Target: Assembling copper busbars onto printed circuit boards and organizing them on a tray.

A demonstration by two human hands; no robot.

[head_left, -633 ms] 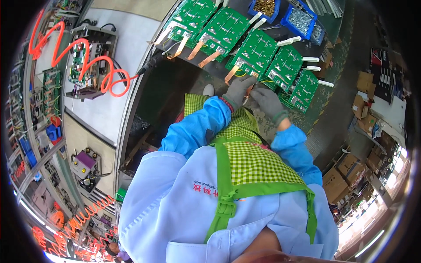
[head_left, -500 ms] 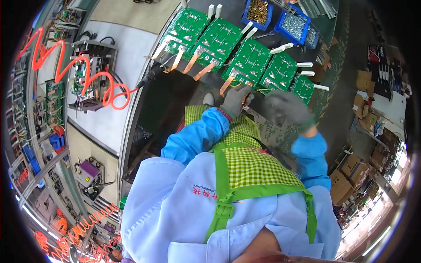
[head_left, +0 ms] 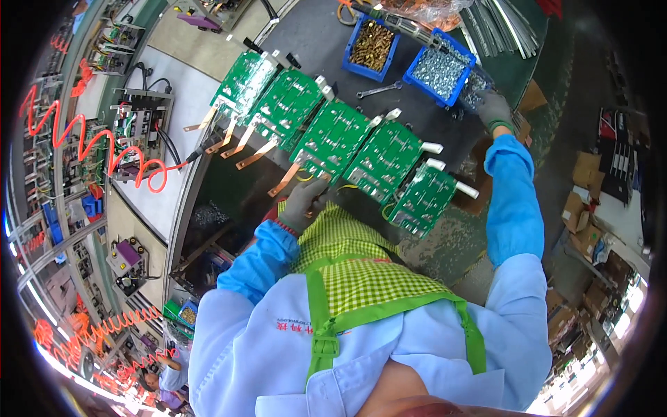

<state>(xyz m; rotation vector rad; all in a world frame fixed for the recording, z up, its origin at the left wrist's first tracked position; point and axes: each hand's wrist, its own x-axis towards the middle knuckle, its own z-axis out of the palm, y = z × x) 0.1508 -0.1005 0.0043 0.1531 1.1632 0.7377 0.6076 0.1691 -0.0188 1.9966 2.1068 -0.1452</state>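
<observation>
A row of green circuit boards runs across the bench, with copper strips sticking out of their near edges and white posts at the far ends. Grey-gloved, my left hand is at the near edge of the middle board, beside its copper strip and a yellow wire. Its fingers are curled together; what they hold, if anything, is hidden. My right hand, also gloved, reaches far out to a clear container of small metal parts. Its fingertips are too hidden to read.
Beside that container stand a blue bin of silver hardware and a blue bin of brass parts. A wrench lies between bins and boards. Metal strips are stacked at the far right. An orange coiled hose hangs at the left.
My right hand has moved from the boards' near edge out to the clear container. My left hand stays by the middle board. The whole view has shifted, showing more of the bench's far side.
</observation>
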